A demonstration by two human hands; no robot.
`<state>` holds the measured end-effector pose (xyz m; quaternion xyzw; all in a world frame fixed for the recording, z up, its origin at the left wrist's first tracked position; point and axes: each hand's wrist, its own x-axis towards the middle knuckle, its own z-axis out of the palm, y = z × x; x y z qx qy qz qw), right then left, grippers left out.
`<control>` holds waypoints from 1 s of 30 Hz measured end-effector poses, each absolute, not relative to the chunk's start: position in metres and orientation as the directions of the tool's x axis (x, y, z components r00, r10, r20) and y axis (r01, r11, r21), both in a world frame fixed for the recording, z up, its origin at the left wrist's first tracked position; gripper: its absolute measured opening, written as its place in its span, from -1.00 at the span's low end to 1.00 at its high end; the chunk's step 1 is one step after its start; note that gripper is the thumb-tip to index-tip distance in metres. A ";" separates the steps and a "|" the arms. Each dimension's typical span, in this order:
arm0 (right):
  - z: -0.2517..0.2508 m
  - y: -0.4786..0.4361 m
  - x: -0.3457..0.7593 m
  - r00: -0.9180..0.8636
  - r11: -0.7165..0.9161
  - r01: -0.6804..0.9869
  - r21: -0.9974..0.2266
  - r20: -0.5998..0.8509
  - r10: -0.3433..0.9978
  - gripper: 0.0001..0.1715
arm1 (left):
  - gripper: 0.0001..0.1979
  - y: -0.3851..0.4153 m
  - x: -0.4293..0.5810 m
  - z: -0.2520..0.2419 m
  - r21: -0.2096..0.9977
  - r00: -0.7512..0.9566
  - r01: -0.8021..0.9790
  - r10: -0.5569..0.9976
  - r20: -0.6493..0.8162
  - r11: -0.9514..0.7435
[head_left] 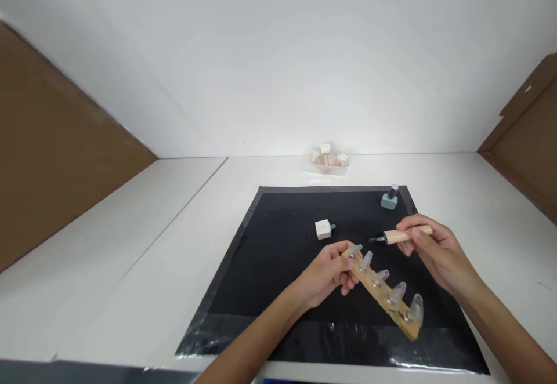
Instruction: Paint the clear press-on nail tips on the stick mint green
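Note:
My left hand point(333, 274) is closed on one end of a wooden nail tip stand point(378, 289), held tilted above the black mat. Several clear false nails stick up along it, and the nail at the far end point(355, 249) by my fingers looks green. My right hand point(435, 250) pinches the pink handle of a nail polish brush point(398, 236). Its dark green bristles point left, a little above the stand and apart from it. On the mat lies a white polish bottle point(323, 229) with a green neck.
A green polish bottle point(389, 199) with a dark cap stands at the back right of the black mat point(278, 216). Behind the mat is a clear tray point(333, 170) with several white and pink bottles. Brown boards flank both sides.

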<state>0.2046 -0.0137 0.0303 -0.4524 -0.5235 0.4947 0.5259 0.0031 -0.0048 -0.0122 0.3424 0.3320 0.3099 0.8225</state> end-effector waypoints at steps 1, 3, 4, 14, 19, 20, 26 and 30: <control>0.029 -0.014 0.204 -0.045 0.096 -0.042 -0.995 0.097 0.994 -0.63 | -0.65 -0.005 0.003 -0.012 0.747 0.611 -0.300 0.721 -0.327 0.593; 0.026 -0.013 0.202 -0.059 0.082 -0.023 -0.996 0.083 0.995 -0.61 | -0.67 -0.006 0.003 -0.013 0.716 0.648 -0.324 0.696 -0.308 0.619; 0.024 -0.013 0.201 -0.065 0.073 -0.010 -0.997 0.074 0.995 -0.60 | -0.68 -0.007 0.002 -0.014 0.705 0.661 -0.332 0.688 -0.300 0.627; 0.018 -0.012 0.191 -0.110 0.054 0.027 -0.998 0.051 0.993 -0.57 | -0.71 -0.007 0.001 -0.015 0.689 0.672 -0.336 0.676 -0.303 0.642; 0.016 -0.012 0.190 -0.147 0.062 0.034 -0.998 0.056 0.988 -0.60 | -0.70 -0.005 0.001 -0.019 0.669 0.691 -0.330 0.653 -0.310 0.667; 0.017 -0.012 0.190 -0.150 0.070 0.048 -0.996 0.062 0.987 -0.62 | -0.71 -0.005 0.001 -0.020 0.663 0.692 -0.330 0.650 -0.314 0.672; 0.023 -0.012 0.192 -0.131 0.147 0.232 -0.961 0.118 0.984 -0.75 | -0.69 -0.006 0.001 -0.026 0.638 0.693 -0.329 0.637 -0.338 0.696; 0.026 -0.014 0.195 -0.094 0.223 0.320 -0.921 0.203 0.975 -0.76 | -0.65 -0.005 0.002 -0.023 0.624 0.674 -0.334 0.641 -0.367 0.707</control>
